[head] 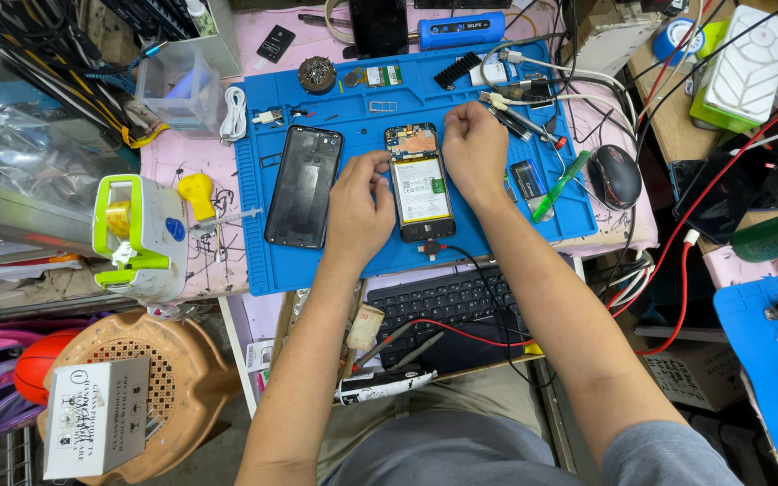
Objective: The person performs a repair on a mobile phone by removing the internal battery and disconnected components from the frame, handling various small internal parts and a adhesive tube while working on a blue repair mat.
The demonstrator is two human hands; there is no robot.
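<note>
While curled, both hands: left hand and right hand touching opened phone.

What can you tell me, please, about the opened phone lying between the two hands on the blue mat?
The opened phone lies flat on the blue mat, back cover off, top end away from the person. A pale battery fills its middle; above it sit an orange and dark circuit area, below it a dark strip. A black cable plugs into its near end. The left hand touches its left edge; the right hand rests at its upper right corner.
</note>
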